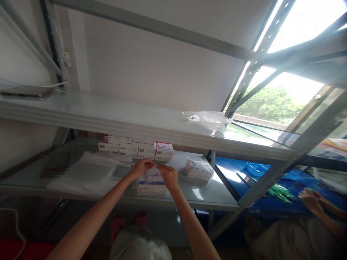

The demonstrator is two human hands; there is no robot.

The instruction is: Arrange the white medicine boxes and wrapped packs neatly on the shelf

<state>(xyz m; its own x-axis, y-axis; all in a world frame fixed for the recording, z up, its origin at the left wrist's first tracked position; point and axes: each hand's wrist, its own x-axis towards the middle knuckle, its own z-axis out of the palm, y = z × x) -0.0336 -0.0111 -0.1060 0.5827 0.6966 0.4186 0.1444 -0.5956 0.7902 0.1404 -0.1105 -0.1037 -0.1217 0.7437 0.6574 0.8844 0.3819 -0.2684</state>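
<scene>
With fingertips pressed together, our left hand (143, 167) and right hand (169, 176) pinch the top of a bag (150, 174); its box (151, 189) sits at six o'clock from them, a wrapped pack (199, 169) at three.

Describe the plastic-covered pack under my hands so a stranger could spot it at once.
On the grey metal rack, find the lower shelf. Near its front edge, before the row of white boxes, sits a white, blue-marked pack in clear plastic. Unlike the wrapped pack to its right, it has the left hand and right hand at its top.
</scene>
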